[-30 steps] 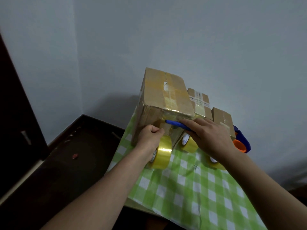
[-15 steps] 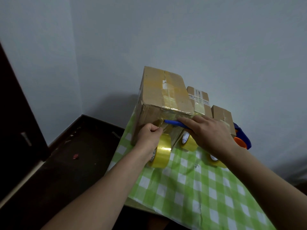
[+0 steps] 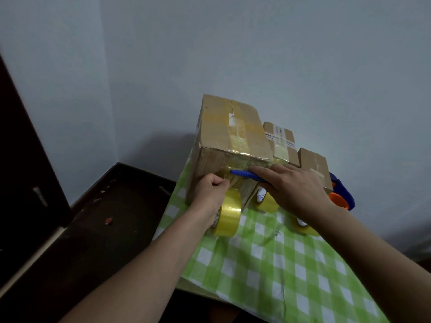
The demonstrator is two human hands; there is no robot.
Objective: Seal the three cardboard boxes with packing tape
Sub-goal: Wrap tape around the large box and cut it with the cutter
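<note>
Nearest, two bare forearms reach over the desk, covered by a green-and-white checked cloth [image 3: 268,271], whose near edge hangs at the bottom of the view. The left hand [image 3: 211,194] is closed in a fist, pinching a strip of tape against the near face of the large cardboard box [image 3: 231,138]; a yellow tape roll [image 3: 227,216] stands on edge just below that fist. The right hand [image 3: 289,190] is wrapped around a blue cutter [image 3: 242,174], its tip laid across the taped face just beside the left fist.

Behind the right hand a second tape roll [image 3: 265,201] stands against the box, and a third roll [image 3: 303,227] is partly hidden by the right wrist: three rolls in all.

Three boxes line the desk's far edge by the wall: the large one at the far left corner, a middle box [image 3: 279,138] with a printed label, and a small box [image 3: 313,164] to the right. A blue and orange tape dispenser [image 3: 342,198] lies beyond the small box.
</note>
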